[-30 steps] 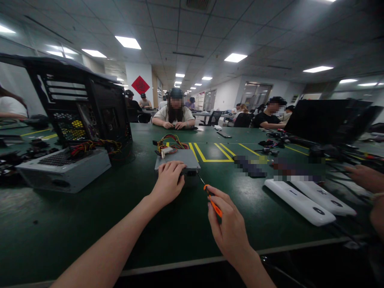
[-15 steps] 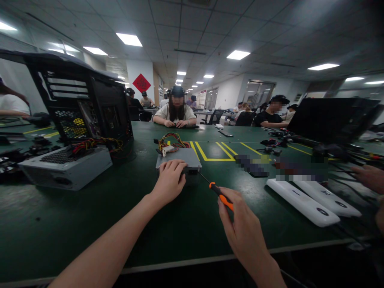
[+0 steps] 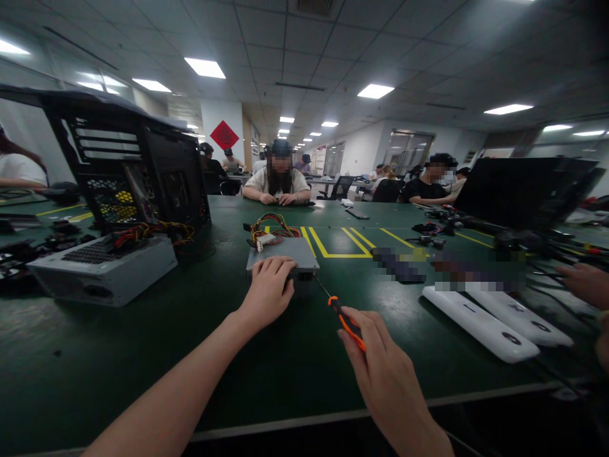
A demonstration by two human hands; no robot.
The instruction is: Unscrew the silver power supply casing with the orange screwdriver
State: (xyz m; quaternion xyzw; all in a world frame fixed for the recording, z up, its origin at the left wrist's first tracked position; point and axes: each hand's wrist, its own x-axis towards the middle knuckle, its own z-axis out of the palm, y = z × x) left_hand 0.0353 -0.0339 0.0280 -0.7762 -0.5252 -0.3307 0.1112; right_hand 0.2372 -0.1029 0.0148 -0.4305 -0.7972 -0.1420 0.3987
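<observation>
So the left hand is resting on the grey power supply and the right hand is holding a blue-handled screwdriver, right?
Not quite: the head view shows the screwdriver handle is orange and black, not blue. The left hand does rest on the grey power supply, and the right hand holds the screwdriver.

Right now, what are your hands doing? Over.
Left hand flat on grey box. Right hand holds screwdriver, tip at box's near corner. Cables behind box.

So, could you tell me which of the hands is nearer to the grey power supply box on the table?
Left. The left hand rests on the grey power supply box, at its near edge; the right hand is nearer the camera, right of it, holding an orange screwdriver.
</observation>
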